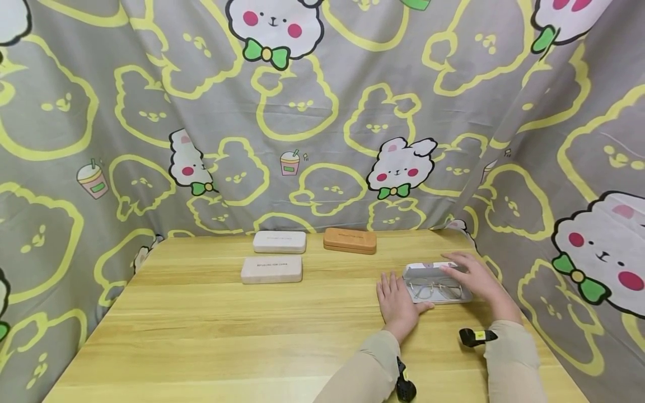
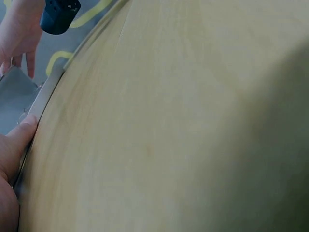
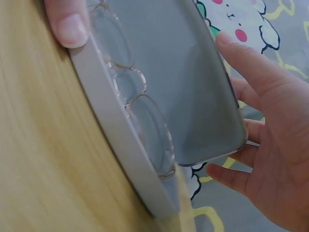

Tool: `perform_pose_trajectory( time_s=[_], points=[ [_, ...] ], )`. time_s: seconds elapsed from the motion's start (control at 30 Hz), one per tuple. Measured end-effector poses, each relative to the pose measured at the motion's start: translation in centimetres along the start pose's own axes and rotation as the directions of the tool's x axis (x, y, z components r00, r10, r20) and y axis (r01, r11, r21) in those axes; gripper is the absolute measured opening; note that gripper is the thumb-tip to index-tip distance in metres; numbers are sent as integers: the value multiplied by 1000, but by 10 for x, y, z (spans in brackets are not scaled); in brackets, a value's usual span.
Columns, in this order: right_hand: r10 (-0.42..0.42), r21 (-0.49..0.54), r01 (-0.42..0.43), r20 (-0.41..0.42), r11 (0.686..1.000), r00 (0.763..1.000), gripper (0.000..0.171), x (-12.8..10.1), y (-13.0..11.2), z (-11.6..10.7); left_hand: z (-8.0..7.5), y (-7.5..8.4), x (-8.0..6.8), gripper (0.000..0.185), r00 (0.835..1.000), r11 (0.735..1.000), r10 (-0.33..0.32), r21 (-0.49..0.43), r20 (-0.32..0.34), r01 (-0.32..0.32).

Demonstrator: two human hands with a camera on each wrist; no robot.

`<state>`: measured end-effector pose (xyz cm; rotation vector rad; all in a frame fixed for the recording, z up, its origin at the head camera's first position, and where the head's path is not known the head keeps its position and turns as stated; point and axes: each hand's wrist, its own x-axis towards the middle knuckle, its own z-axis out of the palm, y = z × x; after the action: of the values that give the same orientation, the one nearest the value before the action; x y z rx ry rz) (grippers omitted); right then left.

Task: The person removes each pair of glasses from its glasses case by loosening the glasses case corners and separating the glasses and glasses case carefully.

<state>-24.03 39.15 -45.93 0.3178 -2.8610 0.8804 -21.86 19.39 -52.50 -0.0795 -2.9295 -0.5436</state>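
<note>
An open glasses case [image 1: 428,273] lies at the right of the table, its grey-lined lid raised. Inside rests a pair of thin-framed eyeglasses [image 3: 159,130], with arms folded in the head view. My left hand [image 1: 398,305] is at the case's left end, fingers spread and straight, thumb [image 3: 72,31] along the front wall. The right hand [image 1: 476,277] holds the lid [image 3: 203,96] at its right part, thumb at the rim and the other fingers behind it. The lid partly hides those fingers in the right wrist view.
Farther left on the wooden table [image 1: 201,336] are a white case [image 1: 279,242], a beige case [image 1: 272,270] and an orange-brown case [image 1: 350,240], all closed. A patterned curtain [image 1: 312,140] hangs behind the table and along its sides.
</note>
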Motion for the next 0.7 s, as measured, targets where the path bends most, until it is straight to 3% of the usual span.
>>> perform_pose_trajectory(
  time_s=[0.33,0.7],
  points=[
    [12,-36,-13,-23,999,1000,57,-2,-16,-13,0,-2,-2,101,1000,998,6,-55,-5,-6],
    [-14,-95,11,-34,995,999,55,-3,-37,-24,-1,-2,0,101,1000,999,-1,-45,1,1]
  ],
)
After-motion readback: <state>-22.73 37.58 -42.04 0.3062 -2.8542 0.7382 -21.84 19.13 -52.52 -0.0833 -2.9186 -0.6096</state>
